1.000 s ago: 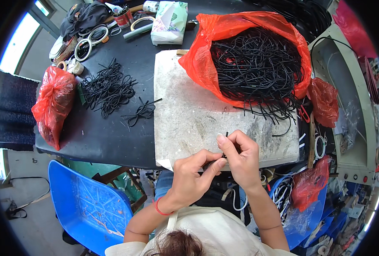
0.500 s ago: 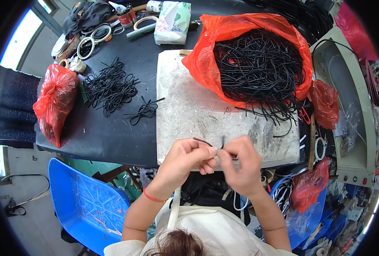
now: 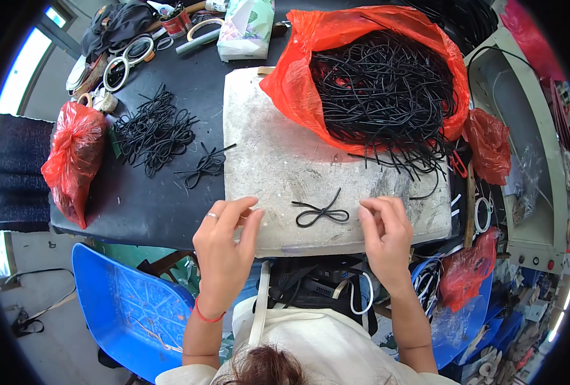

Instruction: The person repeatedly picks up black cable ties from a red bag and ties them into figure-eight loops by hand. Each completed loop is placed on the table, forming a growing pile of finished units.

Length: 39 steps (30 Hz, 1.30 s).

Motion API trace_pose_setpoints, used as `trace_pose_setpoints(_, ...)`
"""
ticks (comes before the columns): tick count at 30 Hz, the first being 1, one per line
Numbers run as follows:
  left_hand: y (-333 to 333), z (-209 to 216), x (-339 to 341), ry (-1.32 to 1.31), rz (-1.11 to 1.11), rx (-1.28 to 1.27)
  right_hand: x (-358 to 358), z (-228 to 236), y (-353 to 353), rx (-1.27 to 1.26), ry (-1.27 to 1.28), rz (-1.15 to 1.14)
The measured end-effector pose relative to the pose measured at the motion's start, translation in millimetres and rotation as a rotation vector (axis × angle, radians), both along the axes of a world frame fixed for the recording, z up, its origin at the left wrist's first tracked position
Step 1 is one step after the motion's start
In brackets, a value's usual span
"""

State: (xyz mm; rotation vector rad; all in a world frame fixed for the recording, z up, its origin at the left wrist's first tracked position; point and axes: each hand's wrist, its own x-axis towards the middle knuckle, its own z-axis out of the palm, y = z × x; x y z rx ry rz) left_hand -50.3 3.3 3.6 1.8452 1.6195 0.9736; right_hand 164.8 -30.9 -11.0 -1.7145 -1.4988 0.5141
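A small black cord bow [image 3: 321, 213] lies on the worn white board [image 3: 266, 167], with two loops toward me and two loose ends pointing away. To its left is my left hand [image 3: 226, 237], a ring on one finger, thumb and fingers apart and holding nothing. My right hand [image 3: 386, 231] hovers to the bow's right, also empty, with its fingers curved and the thumb apart. Beyond the board's middle sits an open red plastic bag [image 3: 291, 83] full of loose black cords [image 3: 388, 90]; some spill onto the board.
Left of the board, a pile of tied black cords [image 3: 153, 131] lies on the black table cover [image 3: 156, 218], a smaller bunch [image 3: 207, 163] beside it. A knotted red bag [image 3: 74, 160] stands farther left. Tape rolls [image 3: 116, 74] and a tissue pack [image 3: 246, 29] are at the back. Blue bins [image 3: 128, 308] flank me.
The black cord that was between my fingers now lies as a bow on the board. Both hands have let go and moved apart. The view has shifted slightly.
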Motion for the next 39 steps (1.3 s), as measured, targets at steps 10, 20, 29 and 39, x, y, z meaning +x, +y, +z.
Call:
trace_pose_setpoints(10,-9.4,-25.0,56.0,-0.057,-0.222,0.098,-9.1,-7.0,4.8,0.008,0.015,0.132)
trace_pose_setpoints(20,-2.6,-28.2,63.0,0.065,-0.232,0.063,-13.9,-23.3,11.5,0.164,-0.214,0.176)
trace_pose_setpoints(29,-1.6,-23.5,61.6,0.075,-0.229,0.080,-9.7,-20.8,14.0,0.165,-0.180,0.206)
trace_pose_setpoints(39,-15.7,-14.9,11.8,0.036,-0.076,0.137,10.1,-4.8,0.9,-0.022,0.115,0.150)
